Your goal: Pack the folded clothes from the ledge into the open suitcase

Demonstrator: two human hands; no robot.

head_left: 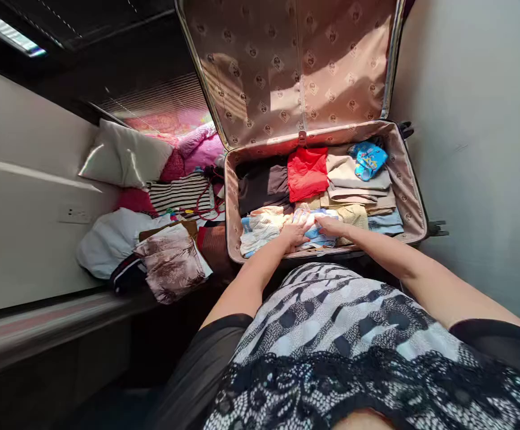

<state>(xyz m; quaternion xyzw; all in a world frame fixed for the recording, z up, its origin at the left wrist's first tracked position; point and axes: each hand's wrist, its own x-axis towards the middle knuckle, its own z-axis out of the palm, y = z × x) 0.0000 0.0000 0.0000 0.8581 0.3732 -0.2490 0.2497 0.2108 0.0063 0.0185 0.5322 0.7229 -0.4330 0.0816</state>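
An opened suitcase [415, 206] with pink patterned lining holds folded clothes. My left hand [296, 232] lies on a light blue and white folded garment [318, 240] near the front edge, fingers spread. At the right side of that same garment, my right hand [330, 226] has its fingers bent in on the cloth. Cream and pale blue folded clothes [262, 227] sit left of my hands, and a yellowish folded piece [354, 216] is on the right. Behind them are a dark garment [264, 186], a red one [307, 173] and beige folded trousers [354, 179].
A bright blue printed bundle [368, 160] rests on the beige pile. Left of the suitcase are a brown patterned folded cloth [174, 263], a striped garment [182, 194], a white bundle [110, 242] and a pillow [125, 155]. The raised lid [260, 71] stands behind; a wall [479, 131] is on the right.
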